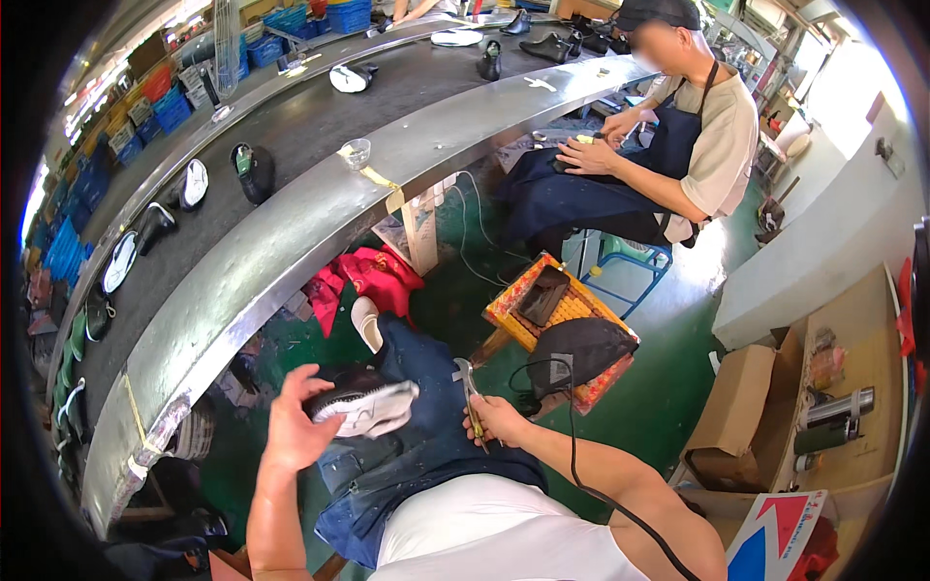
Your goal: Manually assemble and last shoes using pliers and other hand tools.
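My left hand (298, 416) is at one end of a dark shoe with a white underside (373, 409), its thumb against the white part and its fingers over the dark upper. That shoe is tilted over the blue apron (426, 426) on my lap. To its right, my right hand (496, 423) is closed around the handles of metal pliers (467, 380). Their curved silver head points away from me, apart from the shoe.
A curved metal-edged bench (291, 228) carries a dark belt with several shoes (254, 172). A yellow stool (581, 308) holds a phone (544, 295) and a black bag (581, 351). A seated co-worker (668, 145) is at far right. A cable crosses my right arm; cardboard box (741, 416) stands right.
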The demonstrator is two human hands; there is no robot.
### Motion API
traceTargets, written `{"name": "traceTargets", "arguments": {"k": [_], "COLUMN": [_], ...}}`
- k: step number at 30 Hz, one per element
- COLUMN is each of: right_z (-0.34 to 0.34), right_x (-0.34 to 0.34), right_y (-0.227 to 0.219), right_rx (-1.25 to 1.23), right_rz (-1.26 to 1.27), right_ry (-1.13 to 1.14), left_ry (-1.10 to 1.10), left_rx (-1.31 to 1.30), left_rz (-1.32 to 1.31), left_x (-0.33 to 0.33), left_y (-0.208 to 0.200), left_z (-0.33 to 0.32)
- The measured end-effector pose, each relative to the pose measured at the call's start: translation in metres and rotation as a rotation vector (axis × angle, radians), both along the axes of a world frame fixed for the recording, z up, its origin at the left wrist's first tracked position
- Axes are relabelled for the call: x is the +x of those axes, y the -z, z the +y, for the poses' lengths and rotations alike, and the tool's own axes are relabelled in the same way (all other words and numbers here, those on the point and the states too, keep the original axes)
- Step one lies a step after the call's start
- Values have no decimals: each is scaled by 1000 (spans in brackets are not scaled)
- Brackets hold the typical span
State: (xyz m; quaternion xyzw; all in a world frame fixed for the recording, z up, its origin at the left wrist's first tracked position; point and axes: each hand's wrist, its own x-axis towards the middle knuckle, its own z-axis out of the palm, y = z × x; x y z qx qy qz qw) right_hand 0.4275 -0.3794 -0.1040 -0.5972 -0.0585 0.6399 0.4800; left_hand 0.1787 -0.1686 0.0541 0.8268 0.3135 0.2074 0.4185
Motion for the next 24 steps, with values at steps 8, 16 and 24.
{"name": "traceTargets", "arguments": {"k": [8, 16, 24], "right_z": [-4, -10, -21], "right_x": [5, 3, 3], "right_y": [-3, -7, -19], "right_rx": [14, 165, 153], "right_rz": [10, -141, -220], "right_ry": [-28, -178, -305], "left_ry": [-78, -164, -282], "left_rx": [-592, -792, -1057], "left_rz": [-364, 9, -210], "left_x": [63, 100, 88], "left_y": [57, 168, 190], "left_z": [25, -5, -20]}}
